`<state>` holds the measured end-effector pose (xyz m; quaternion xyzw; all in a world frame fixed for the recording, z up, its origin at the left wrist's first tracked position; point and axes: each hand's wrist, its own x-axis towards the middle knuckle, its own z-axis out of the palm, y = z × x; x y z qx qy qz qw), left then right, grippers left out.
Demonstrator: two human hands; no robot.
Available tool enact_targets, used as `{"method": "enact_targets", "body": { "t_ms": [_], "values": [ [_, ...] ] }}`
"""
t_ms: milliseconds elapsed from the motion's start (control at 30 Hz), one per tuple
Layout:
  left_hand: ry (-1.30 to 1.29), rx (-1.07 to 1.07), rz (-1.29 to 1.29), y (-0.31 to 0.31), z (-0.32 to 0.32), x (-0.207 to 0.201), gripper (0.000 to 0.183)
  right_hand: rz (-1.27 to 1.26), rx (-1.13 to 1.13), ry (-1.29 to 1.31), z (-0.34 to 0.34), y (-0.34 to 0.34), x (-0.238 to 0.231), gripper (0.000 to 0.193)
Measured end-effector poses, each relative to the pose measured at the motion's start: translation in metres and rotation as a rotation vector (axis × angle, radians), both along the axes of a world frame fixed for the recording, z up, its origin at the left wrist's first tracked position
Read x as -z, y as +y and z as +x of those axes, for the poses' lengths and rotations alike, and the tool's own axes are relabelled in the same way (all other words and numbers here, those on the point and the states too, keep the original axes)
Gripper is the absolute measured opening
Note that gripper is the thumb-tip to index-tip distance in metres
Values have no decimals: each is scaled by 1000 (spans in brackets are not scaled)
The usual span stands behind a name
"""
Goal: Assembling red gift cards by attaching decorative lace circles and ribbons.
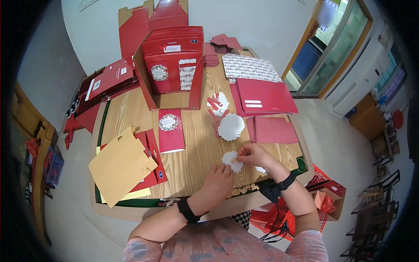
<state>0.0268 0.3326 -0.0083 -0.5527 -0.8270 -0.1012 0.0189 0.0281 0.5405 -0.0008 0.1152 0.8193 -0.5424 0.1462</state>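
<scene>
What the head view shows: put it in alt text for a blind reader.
The left hand touches the near left edge of a white cutout on a wooden table; the right hand is pinched over its right side. Beyond are more cutouts, a red card and a red box; red folders lie right, tan cardboard left.

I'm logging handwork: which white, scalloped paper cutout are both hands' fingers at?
The nearer white, scalloped paper cutout, by the fingertips of the left hand and right hand. The larger white, scalloped paper cutout lies farther back, apart from both.
</scene>
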Motion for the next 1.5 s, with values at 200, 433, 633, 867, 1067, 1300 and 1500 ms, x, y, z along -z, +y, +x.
{"method": "enact_targets", "body": {
  "t_ms": [200, 433, 633, 867, 1067, 1300, 1500],
  "values": [
    [-4, 17, -12, -2, -2, 1, 37, 31, -23, 44, -2, 0, 2, 13],
    [-58, 1, 37, -2, -4, -4, 35, 125, -64, 61, -6, 1, 7, 13],
    [-44, -4, 12, 1, -4, -4, 31, 155, -58, 79, -7, 2, 15, 13],
    [-61, -22, 0, 6, -4, -5, 30, 147, -30, 127, -4, 4, 13, 12],
    [-53, -20, -40, 4, -5, 0, 34, -49, 174, 150, 14, 28, -31, 10],
    [-115, -62, -61, -2, -8, 0, 41, -175, 240, 93, 57, 53, 0, 9],
    [-47, 85, -64, 3, 7, -8, 41, -259, 194, 39, 57, 22, -1, 8]
  ]
}}
